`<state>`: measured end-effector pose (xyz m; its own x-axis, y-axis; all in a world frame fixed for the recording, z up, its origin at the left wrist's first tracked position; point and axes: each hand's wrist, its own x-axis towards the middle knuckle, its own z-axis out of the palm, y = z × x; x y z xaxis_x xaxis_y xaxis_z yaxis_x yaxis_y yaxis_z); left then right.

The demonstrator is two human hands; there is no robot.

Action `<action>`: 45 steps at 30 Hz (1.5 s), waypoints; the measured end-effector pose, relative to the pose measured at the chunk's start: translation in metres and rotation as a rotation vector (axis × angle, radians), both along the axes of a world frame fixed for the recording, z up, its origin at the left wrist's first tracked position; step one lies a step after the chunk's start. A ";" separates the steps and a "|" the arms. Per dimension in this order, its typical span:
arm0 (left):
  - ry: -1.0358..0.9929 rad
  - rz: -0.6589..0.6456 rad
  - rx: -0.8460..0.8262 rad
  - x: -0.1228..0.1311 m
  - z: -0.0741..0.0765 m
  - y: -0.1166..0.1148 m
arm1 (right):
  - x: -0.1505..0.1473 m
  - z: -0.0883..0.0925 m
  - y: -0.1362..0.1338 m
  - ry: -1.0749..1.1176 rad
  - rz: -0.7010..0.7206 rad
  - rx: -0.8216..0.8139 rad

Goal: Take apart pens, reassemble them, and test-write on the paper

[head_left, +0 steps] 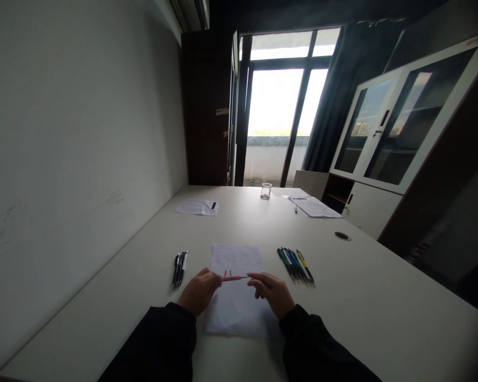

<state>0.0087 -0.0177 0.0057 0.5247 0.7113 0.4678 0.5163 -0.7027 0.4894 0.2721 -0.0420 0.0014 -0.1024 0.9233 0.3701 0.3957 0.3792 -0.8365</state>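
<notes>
Above the sheets of paper (pixel 239 313), a pink-red pen (pixel 231 278) is held level between my hands. My left hand (pixel 201 289) is closed on the pen's left end. At the other end, the fingers of my right hand (pixel 271 291) pinch the thin grey tip sticking out of the barrel; whether that is a refill or a point I cannot make out. Just behind the pen lie a small red piece (pixel 225 272) and a small dark piece (pixel 230 273) on the lined paper (pixel 237 254).
Black and white pens (pixel 179 269) lie left of the paper, and several coloured pens (pixel 296 265) lie to its right. Farther back are a clear glass (pixel 266 191), loose papers (pixel 316 207), a paper (pixel 198 207) and a cable hole (pixel 342 236). A wall (pixel 83 159) borders the table's left.
</notes>
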 end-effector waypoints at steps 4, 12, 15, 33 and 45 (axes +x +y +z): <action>-0.100 0.076 -0.028 -0.005 0.004 0.001 | 0.008 0.004 0.008 -0.163 0.013 0.056; -0.191 0.097 -0.078 -0.007 0.002 0.004 | -0.006 0.025 0.038 -0.756 0.179 0.192; -0.189 0.087 -0.091 -0.008 0.001 0.005 | -0.019 0.028 0.049 -0.931 0.225 0.241; -0.185 0.090 -0.121 -0.012 -0.001 0.007 | -0.020 0.017 0.068 -0.685 0.294 0.282; -0.188 0.100 -0.119 -0.012 -0.004 0.007 | -0.010 0.025 0.045 0.174 0.105 -0.026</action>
<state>-0.0033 -0.0104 0.0015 0.3607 0.8113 0.4602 0.4724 -0.5843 0.6599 0.2622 0.0029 0.0268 -0.1352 0.9203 0.3671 0.2037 0.3884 -0.8987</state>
